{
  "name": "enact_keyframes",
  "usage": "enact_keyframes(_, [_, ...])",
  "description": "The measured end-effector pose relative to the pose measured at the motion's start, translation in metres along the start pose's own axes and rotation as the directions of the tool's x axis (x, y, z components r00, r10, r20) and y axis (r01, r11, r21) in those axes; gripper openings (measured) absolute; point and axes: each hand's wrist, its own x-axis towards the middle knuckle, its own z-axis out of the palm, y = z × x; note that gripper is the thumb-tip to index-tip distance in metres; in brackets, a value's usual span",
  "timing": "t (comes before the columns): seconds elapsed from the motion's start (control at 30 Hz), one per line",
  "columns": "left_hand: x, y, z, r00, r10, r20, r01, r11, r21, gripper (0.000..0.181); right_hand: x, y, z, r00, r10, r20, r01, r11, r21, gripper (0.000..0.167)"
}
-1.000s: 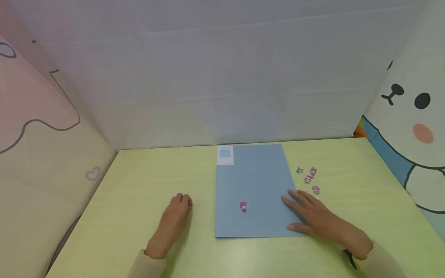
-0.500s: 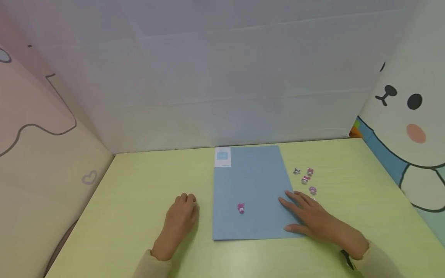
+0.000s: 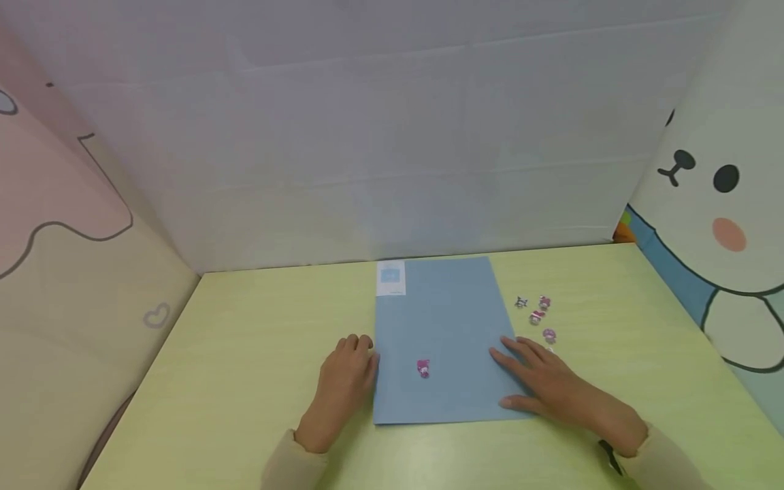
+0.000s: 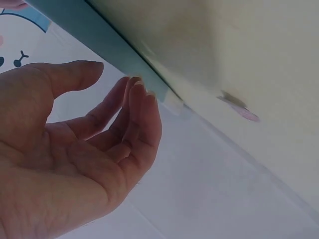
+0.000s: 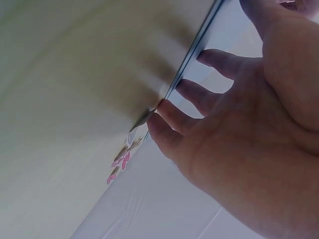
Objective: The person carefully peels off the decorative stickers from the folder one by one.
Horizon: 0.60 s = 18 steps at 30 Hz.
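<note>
A blue folder (image 3: 444,320) with a white label lies on the table. One small pink cartoon-figure sticker (image 3: 423,368) sits on its lower part. My left hand (image 3: 346,378) is at the folder's left edge, thumb beside that edge. Its fingers are loosely bent, thumb apart from them, with nothing seen between. Another small pinkish flat piece (image 4: 240,108) lies on the table in the left wrist view, apart from the fingers; the hand seems to cover it in the head view. My right hand (image 3: 545,381) rests with spread fingers on the folder's right edge.
Several small cartoon-figure stickers (image 3: 536,317) lie on the table right of the folder, one partly hidden by my right hand. A pale yellow-green table (image 3: 275,313) meets a white backdrop (image 3: 380,136) behind. Printed cartoon panels flank both sides.
My left hand has moved right, from around a small piece to the folder's left edge. The right hand stays on the folder. The whole head view has shifted slightly.
</note>
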Motion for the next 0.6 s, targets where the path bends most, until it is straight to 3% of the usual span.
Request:
enact_keyframes(0.17, [0.005, 0.009, 0.001, 1.0, -0.006, -0.016, 0.006, 1.0, 0.01, 0.021, 0.0, -0.001, 0.0, 1.0, 0.003, 0.0, -0.003, 1.0, -0.002, 0.075])
enact_keyframes(0.37, [0.008, 0.015, 0.004, 0.999, 0.029, -0.046, -0.029, 1.0, 0.005, 0.024, 0.002, -0.002, -0.002, 0.999, 0.026, 0.025, -0.026, 1.0, 0.017, 0.075])
enact_keyframes(0.6, [0.011, 0.026, 0.007, 0.998, 0.062, -0.016, -0.062, 0.998, 0.006, 0.024, 0.002, -0.004, -0.003, 0.999, 0.043, 0.033, -0.043, 0.999, 0.023, 0.075])
